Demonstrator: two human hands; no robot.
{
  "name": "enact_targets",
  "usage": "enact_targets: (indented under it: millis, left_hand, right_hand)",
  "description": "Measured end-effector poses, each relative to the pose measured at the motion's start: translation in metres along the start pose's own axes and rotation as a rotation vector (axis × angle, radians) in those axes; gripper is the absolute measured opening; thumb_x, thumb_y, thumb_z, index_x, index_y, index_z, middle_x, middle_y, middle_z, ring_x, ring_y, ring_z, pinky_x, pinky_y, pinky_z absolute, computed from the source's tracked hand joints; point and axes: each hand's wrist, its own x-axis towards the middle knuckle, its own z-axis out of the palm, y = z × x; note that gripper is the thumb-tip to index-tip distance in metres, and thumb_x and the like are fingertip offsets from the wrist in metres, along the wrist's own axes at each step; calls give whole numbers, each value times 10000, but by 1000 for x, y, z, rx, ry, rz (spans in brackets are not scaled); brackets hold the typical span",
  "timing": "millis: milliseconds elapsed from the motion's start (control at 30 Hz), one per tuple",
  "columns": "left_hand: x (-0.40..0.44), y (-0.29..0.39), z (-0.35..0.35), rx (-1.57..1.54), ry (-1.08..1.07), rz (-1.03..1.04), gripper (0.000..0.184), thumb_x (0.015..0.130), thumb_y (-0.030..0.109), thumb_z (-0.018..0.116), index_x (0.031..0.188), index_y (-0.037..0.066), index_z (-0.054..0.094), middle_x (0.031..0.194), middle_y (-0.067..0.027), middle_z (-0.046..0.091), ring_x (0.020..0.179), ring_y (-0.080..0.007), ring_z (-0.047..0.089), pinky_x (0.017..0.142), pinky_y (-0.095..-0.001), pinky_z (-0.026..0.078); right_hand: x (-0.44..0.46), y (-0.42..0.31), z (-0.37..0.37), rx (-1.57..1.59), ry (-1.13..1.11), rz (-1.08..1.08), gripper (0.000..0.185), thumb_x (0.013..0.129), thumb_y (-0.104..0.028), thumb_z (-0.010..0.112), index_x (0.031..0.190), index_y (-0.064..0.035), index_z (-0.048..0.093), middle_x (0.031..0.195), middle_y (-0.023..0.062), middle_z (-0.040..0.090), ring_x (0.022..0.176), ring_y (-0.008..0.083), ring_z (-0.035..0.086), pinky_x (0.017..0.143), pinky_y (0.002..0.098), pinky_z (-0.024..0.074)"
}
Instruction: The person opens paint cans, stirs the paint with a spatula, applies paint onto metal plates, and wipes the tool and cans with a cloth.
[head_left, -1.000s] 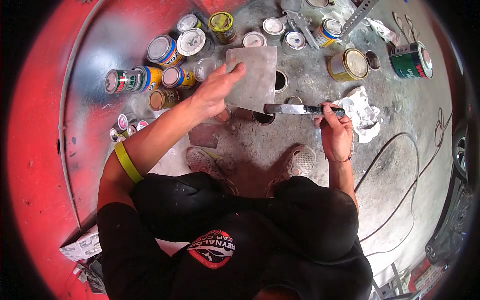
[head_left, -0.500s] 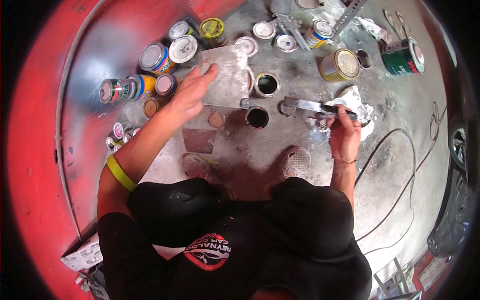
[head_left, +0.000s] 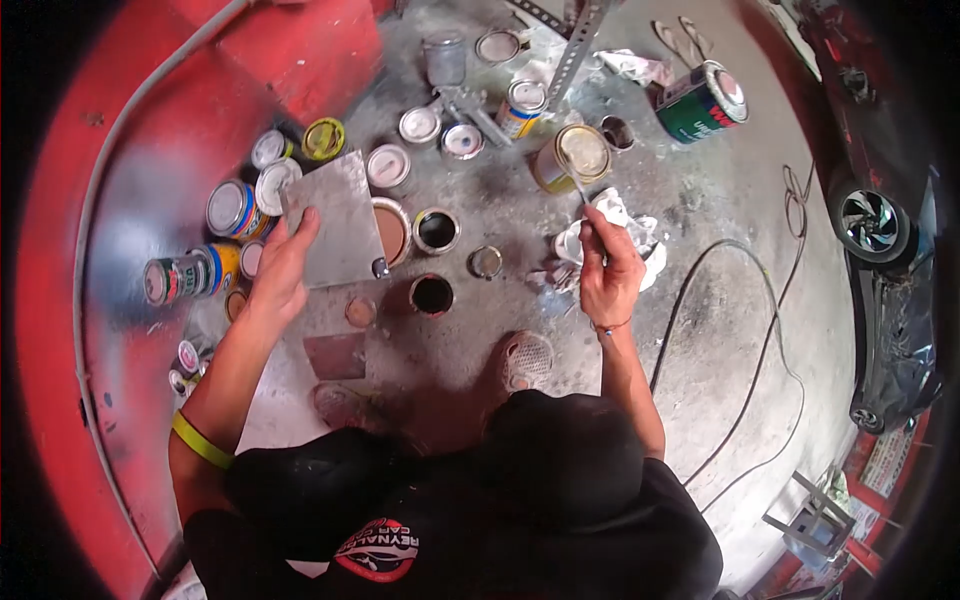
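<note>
Open cans [head_left: 436,231] between the hands [head_left: 612,270], crumpled white cloth [head_left: 656,262] beside the right.

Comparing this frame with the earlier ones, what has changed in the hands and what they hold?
The right hand has swung the spatula away from the plate; it pointed left and now points forward toward the tan can. The plate has moved left, uncovering a brown-filled can. Nothing was let go: the left hand still holds the plate.
</note>
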Motion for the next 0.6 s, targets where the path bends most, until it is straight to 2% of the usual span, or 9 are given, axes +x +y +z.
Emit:
enact_targets:
  millis: [67,133,200,267,333,367,433,500,600]
  left_hand:
    - [-3,1,2,7,-6,0,489,980,289,600,1415,146,431,1334,-8,535,1235,-164,493,1033,-365,416]
    - [-1,0,0,43,-45,-8,471,982,290,596,1405,151,442,1328,-4,539,1233,-160,492,1031,-363,416]
    - [-1,0,0,29,-39,-5,461,984,287,595,1400,153,448,1321,-2,543,1230,-157,496,1028,-361,419]
    - [-3,1,3,18,-40,-6,451,985,283,593,1394,155,453,1315,-1,547,1226,-154,500,1024,-358,422]
    - [-3,2,5,-47,-31,-13,435,992,251,585,1383,112,457,1300,-24,555,1197,-151,509,1015,-340,418]
    - [-2,2,5,-44,-34,-9,435,992,251,585,1383,112,457,1300,-24,555,1197,-151,509,1015,-340,418]
    - [0,3,3,-46,-24,-19,412,993,263,581,1376,165,465,1298,1,559,1193,-148,531,1001,-355,452]
    - [-1,5,3,-66,-34,-31,408,994,260,579,1374,165,467,1298,-2,560,1191,-148,532,1001,-357,454]
    - [-1,3,3,-69,-48,-32,406,995,257,577,1374,162,466,1300,-9,560,1194,-152,533,1003,-362,454]
  right_hand:
    - [15,26,-1,96,101,55,271,879,9,645,1140,-51,683,890,70,671,823,120,630,767,265,500]
    - [32,36,1,176,110,34,282,874,-3,670,1155,-15,670,932,60,673,844,121,628,797,268,498]
    - [42,41,3,485,84,249,281,880,-48,691,1150,27,665,983,57,670,868,128,626,822,267,491]
    - [56,45,6,482,104,272,320,891,-93,697,1172,52,644,987,65,678,875,136,632,845,271,490]
    - [67,82,14,610,88,449,360,906,-122,683,1217,47,618,956,60,691,838,128,640,809,270,506]
    - [70,96,22,548,114,393,329,923,-103,648,1209,55,608,891,64,699,758,123,643,723,267,520]
    - [75,112,31,554,149,400,286,932,-94,627,1176,54,619,872,65,697,730,122,640,685,263,519]
    - [79,124,38,533,213,421,194,936,-61,583,1092,40,639,822,78,692,688,116,639,617,255,512]
    - [85,144,48,385,237,459,213,905,-67,614,1108,-9,647,803,76,689,699,107,635,624,287,512]
